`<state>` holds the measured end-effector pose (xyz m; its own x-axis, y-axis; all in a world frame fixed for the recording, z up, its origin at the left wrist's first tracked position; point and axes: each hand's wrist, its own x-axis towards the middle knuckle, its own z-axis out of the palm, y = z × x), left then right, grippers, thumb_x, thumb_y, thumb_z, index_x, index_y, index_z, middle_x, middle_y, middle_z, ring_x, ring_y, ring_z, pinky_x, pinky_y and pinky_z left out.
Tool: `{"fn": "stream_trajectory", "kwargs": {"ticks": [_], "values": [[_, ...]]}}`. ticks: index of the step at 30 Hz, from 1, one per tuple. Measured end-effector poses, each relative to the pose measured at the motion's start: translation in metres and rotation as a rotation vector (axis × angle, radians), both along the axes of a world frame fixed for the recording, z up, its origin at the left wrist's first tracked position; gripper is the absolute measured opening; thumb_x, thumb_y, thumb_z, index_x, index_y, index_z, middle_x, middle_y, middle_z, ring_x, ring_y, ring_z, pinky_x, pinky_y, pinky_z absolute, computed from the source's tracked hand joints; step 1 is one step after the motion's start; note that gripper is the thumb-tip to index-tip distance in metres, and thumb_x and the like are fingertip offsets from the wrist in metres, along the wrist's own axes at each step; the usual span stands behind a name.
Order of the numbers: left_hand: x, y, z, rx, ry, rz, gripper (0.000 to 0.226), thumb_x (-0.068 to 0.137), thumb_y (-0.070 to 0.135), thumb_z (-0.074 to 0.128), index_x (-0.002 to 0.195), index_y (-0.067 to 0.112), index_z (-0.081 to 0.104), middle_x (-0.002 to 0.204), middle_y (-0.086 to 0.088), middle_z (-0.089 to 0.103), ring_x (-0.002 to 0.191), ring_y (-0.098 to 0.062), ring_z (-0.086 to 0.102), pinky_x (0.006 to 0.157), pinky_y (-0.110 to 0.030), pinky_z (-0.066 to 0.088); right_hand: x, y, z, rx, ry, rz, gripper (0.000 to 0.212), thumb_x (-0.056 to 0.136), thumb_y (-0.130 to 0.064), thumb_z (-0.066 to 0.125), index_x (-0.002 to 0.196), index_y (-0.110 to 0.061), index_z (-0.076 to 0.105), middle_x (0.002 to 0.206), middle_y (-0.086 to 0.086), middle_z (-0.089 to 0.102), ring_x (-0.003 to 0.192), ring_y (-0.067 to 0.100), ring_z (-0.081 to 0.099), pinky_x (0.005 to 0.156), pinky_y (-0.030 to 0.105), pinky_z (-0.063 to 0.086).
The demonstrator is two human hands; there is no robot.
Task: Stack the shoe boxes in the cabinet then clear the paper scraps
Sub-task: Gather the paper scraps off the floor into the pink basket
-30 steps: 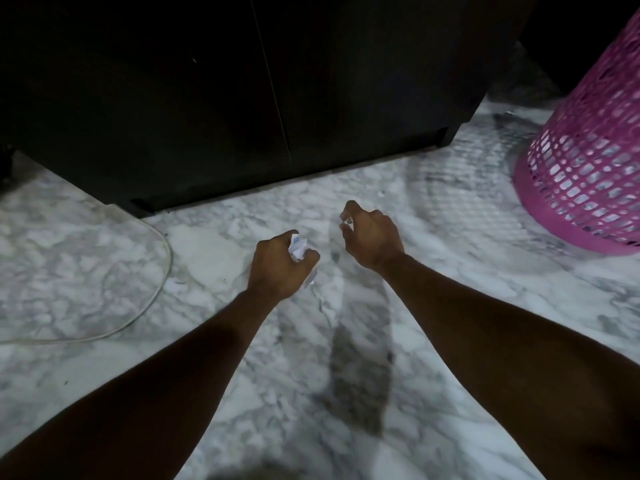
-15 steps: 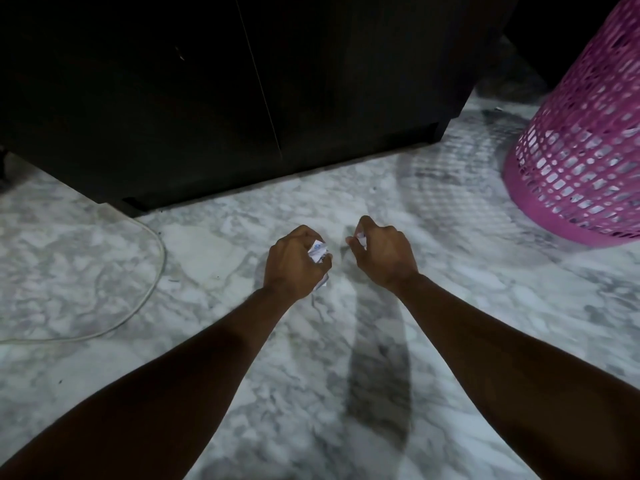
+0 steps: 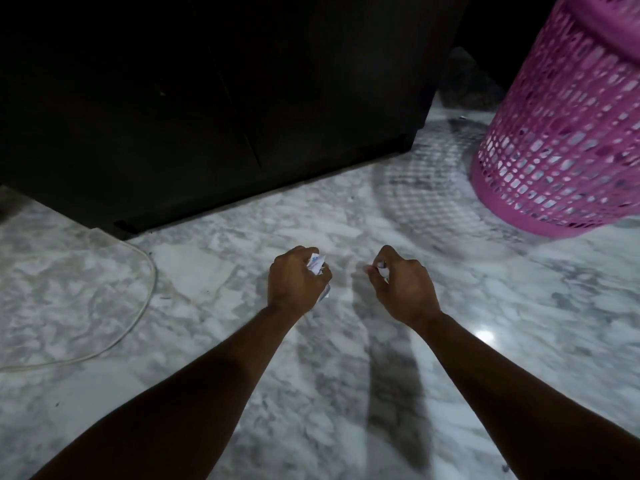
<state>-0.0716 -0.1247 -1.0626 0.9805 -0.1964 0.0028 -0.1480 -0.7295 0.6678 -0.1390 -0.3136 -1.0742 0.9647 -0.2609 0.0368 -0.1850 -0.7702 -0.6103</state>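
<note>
Currently | left hand [image 3: 296,285] is clutching crumpled paper scraps [image 3: 317,268], poking out above the fist | right hand [image 3: 401,285] is pinching what looks like a small scrap [image 3: 382,271] | centre frame.

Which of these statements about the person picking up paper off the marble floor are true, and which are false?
1. The left hand is closed around crumpled white paper scraps. True.
2. The pink plastic lattice basket stands to the person's left. False: it stands at the right, beyond the right hand.
3. The dark cabinet's doors are shut. True.
4. A white cable lies on the grey-white marble floor at the left. True.
5. The right hand lies flat and open on the floor. False: it is curled, pinching a small white scrap.
6. Shoe boxes sit on the floor. False: none show.
</note>
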Motion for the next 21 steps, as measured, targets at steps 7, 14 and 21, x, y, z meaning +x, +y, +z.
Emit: {"fn": "stream_trajectory", "kwargs": {"ticks": [7, 14, 21], "values": [[-0.009, -0.064, 0.037, -0.227, -0.073, -0.15, 0.018, 0.073, 0.028, 0.063, 0.062, 0.014, 0.062, 0.063, 0.001, 0.062, 0.06, -0.02, 0.062, 0.059, -0.04, 0.052, -0.011, -0.032, 0.05, 0.07, -0.202, -0.139, 0.023, 0.099, -0.032, 0.066, 0.089, -0.016, 0.054, 0.063, -0.018, 0.056, 0.054, 0.004, 0.063, 0.054, 0.024, 0.051], [0.006, -0.166, 0.151, -0.502, -0.211, -0.245, 0.018, 0.076, 0.014, 0.076, 0.065, 0.011, 0.062, 0.06, 0.008, 0.062, 0.058, -0.005, 0.061, 0.056, -0.025, 0.05, -0.02, -0.095, 0.194, 0.08, -0.603, -0.308, 0.022, 0.099, -0.029, 0.068, 0.09, -0.01, 0.063, 0.059, -0.012, 0.054, 0.045, 0.0, 0.05, 0.05, 0.01, 0.033], [0.026, -0.293, 0.282, -0.693, -0.355, -0.264, 0.015, 0.069, 0.027, 0.074, 0.065, 0.021, 0.06, 0.06, 0.006, 0.063, 0.057, -0.006, 0.06, 0.059, -0.018, 0.047, 0.007, -0.214, 0.313, 0.042, -0.823, -0.533, 0.027, 0.098, -0.031, 0.065, 0.09, -0.005, 0.061, 0.076, -0.002, 0.064, 0.067, 0.012, 0.06, 0.063, 0.026, 0.039]]}}
